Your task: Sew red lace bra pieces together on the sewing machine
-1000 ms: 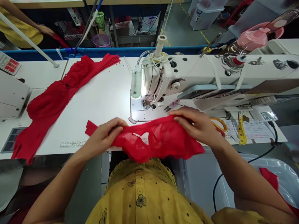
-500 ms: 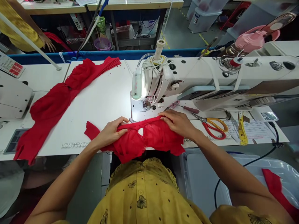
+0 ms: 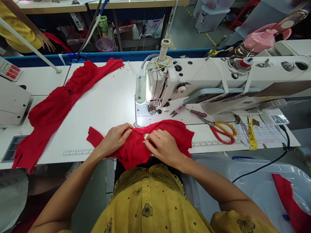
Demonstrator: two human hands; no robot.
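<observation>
A piece of red sheer fabric (image 3: 177, 134) lies over the front edge of the white sewing table (image 3: 107, 103), just in front of the sewing machine (image 3: 184, 81). My left hand (image 3: 115, 139) pinches the fabric's upper left edge. Close beside it, my right hand (image 3: 164, 147) rests on the middle of the same piece with its fingers bent and pressed onto the cloth. Part of the fabric hangs off the table toward my lap.
A stack of red fabric pieces (image 3: 55, 106) stretches across the table's left side. Orange-handled scissors (image 3: 222, 129), thread snips (image 3: 178, 110) and a yellow tape measure (image 3: 251, 136) lie to the right. A clear bin (image 3: 262, 191) with red cloth stands lower right. Another person's hand (image 3: 47, 42) shows at far left.
My right hand has moved left from the fabric's right end to its middle, close to my left hand. The fabric has been gathered and laid down on the table.
</observation>
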